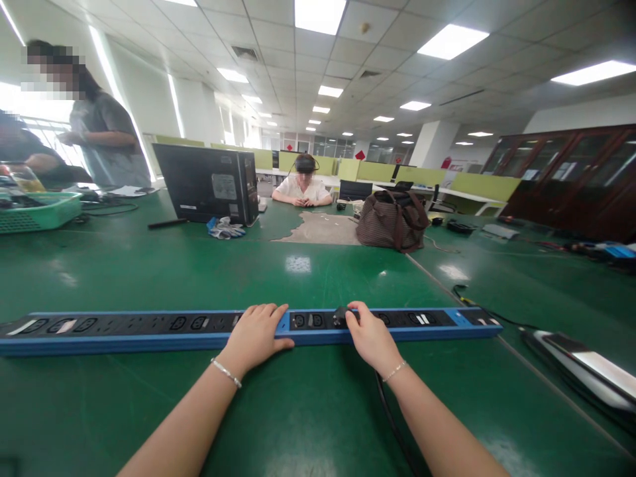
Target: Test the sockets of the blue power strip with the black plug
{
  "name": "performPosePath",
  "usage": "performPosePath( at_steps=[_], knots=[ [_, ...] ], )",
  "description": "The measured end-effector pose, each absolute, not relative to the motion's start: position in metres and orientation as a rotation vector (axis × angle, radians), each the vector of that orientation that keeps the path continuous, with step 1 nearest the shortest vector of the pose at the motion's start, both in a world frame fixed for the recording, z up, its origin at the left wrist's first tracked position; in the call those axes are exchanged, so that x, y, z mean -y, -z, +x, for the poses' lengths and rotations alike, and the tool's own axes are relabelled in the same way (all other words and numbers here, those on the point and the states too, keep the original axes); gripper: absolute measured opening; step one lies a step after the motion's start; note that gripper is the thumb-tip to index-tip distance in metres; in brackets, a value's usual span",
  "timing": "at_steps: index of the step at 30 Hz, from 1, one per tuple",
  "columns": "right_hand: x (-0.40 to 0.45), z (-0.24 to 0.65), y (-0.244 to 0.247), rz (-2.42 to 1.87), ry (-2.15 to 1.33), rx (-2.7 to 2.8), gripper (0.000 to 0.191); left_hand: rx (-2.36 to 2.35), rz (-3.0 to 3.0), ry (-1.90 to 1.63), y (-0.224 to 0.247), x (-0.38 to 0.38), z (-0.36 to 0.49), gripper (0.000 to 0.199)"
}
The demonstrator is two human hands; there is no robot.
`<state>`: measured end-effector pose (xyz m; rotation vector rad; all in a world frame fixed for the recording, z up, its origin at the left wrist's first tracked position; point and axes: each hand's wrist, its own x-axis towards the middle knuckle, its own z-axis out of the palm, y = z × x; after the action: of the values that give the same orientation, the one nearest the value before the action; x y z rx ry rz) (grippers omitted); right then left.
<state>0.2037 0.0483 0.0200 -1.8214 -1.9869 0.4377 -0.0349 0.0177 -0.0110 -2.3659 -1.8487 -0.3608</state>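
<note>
A long blue power strip (149,343) with black sockets lies across the green table in front of me. My left hand (256,336) grips it near its middle, fingers over the top and thumb along the near side. Between the fingers of my right hand (371,336) is a black plug (340,317), held right at the sockets, right of centre. Whether its pins sit in a socket cannot be made out. A black cable (386,405) runs from under my right hand toward the table's near edge.
Farther back stand a black computer case (199,182), gloves (226,228) and a brown bag (390,222). A green basket (40,211) is at left; a black-and-white device (581,364) with cables lies at right. One person (303,189) sits opposite; two others are at left.
</note>
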Motion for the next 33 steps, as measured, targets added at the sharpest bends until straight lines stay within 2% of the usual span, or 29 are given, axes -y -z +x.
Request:
performPosePath(
  at_steps=[16,33],
  knots=[
    [-0.025,0.169,-0.033,-2.047,0.23,2.228,0.043,1.8,-2.312,0.434,0.02,-0.018,-0.039,0.074],
    [-0.022,0.155,-0.027,-2.065,0.236,2.224,0.042,1.811,-2.322,0.435,0.019,-0.019,-0.039,0.075]
  ],
)
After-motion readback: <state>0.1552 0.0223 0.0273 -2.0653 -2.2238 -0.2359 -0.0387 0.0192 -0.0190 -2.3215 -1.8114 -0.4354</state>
